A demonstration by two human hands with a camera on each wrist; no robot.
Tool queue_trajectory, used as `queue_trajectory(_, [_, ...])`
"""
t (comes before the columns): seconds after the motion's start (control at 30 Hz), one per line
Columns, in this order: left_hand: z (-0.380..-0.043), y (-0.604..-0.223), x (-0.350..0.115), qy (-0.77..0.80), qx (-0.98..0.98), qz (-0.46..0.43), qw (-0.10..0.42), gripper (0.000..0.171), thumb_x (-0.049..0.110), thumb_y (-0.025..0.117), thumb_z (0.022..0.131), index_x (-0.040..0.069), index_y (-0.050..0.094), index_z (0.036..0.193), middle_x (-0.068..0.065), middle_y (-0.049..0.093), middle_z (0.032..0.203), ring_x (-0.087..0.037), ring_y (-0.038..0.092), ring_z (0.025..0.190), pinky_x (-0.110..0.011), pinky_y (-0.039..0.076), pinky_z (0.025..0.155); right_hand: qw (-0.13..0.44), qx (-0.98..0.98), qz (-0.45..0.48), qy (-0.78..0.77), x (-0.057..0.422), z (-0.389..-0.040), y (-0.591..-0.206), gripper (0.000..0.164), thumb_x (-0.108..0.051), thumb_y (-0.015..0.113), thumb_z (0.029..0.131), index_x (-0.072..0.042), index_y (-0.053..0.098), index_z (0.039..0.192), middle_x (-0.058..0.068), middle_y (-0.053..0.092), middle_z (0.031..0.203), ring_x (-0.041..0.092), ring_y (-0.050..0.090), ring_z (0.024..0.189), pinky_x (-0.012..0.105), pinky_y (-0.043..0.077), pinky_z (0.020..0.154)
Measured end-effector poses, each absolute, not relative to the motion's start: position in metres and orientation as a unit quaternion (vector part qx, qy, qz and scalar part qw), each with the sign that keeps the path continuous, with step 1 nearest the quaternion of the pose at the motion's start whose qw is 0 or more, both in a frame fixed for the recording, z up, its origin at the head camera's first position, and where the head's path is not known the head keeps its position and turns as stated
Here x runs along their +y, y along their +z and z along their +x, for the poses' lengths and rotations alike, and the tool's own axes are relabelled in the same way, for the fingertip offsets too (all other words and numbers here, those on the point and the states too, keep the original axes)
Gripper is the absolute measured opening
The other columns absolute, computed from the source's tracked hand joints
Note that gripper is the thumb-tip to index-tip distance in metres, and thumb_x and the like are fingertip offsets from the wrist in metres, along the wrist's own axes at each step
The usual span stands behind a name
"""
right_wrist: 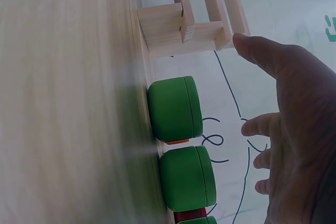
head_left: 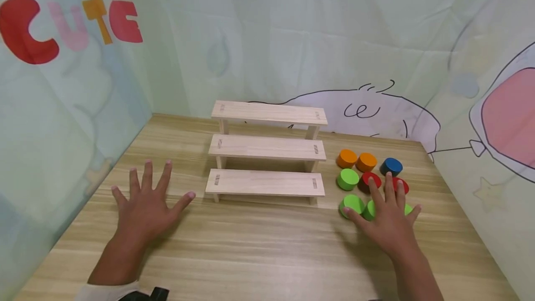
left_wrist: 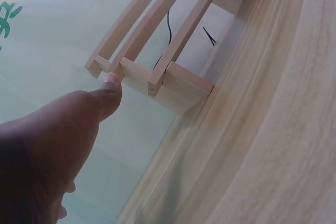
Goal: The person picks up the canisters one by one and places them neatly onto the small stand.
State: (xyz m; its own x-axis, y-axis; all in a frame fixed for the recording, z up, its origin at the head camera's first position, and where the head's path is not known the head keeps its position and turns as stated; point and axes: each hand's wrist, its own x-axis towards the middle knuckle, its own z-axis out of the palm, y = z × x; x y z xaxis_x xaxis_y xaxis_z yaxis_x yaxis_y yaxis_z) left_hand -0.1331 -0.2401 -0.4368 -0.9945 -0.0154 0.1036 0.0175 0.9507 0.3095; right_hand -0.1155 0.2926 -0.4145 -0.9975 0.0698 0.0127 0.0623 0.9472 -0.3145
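Observation:
My left hand (head_left: 144, 212) is spread wide over the table to the left of a three-step wooden rack (head_left: 265, 183), holding nothing. In the left wrist view its thumb overlaps the end of the rack (left_wrist: 173, 90). On the other side, my right hand (head_left: 388, 226) hovers with fingers spread above the front of a group of small round blocks, partly hiding them. Two orange blocks (head_left: 347, 158) and a blue block (head_left: 391, 166) make the back row. A green block (head_left: 348, 179) and red blocks (head_left: 369, 182) sit mid-group, with green blocks (right_wrist: 176, 108) in front.
The rack stands near the back of the wood-grain table (head_left: 251, 250), its three shelves bare. Printed cloth walls (head_left: 267, 36) rise behind the table and along both sides. The blocks stand just right of the rack.

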Motion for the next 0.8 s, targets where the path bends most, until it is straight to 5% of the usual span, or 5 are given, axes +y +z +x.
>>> queue_trajectory(0.43, [-0.138,-0.424,-0.238,-0.166,-0.984,-0.044,0.039,0.103,0.074,0.050,0.105,0.015,0.008,0.178,-0.038,0.010,0.177,-0.067,0.022,0.157,-0.096,0.011,0.113,0.032,-0.987,-0.023,0.155,0.301,-0.111,-0.404,0.115,-0.082,0.061,0.094,-0.004,0.028,0.172,0.025,-0.012,0.183,0.060,0.001,0.164,0.100,0.001,0.108])
queue_trajectory(0.7, [-0.152,-0.417,-0.232,-0.226,-0.969,-0.097,0.035,0.099,0.060,0.057,0.109,0.017,0.000,0.178,-0.035,0.010,0.179,-0.072,0.044,0.143,-0.088,0.038,0.106,0.036,-0.988,-0.031,0.144,0.314,-0.113,-0.402,0.113,-0.080,0.059,0.097,-0.009,0.021,0.175,0.029,-0.009,0.182,0.064,0.005,0.161,0.098,0.007,0.111])
queue_trajectory(0.8, [-0.158,-0.418,-0.230,-0.277,-0.952,-0.124,0.027,0.096,0.053,0.058,0.111,0.019,-0.002,0.178,-0.033,0.008,0.180,-0.070,0.041,0.147,-0.085,0.040,0.108,0.044,-0.988,-0.031,0.147,0.319,-0.112,-0.403,0.112,-0.078,0.059,0.098,-0.008,0.020,0.175,0.030,-0.007,0.182,0.066,0.011,0.158,0.095,0.011,0.112])
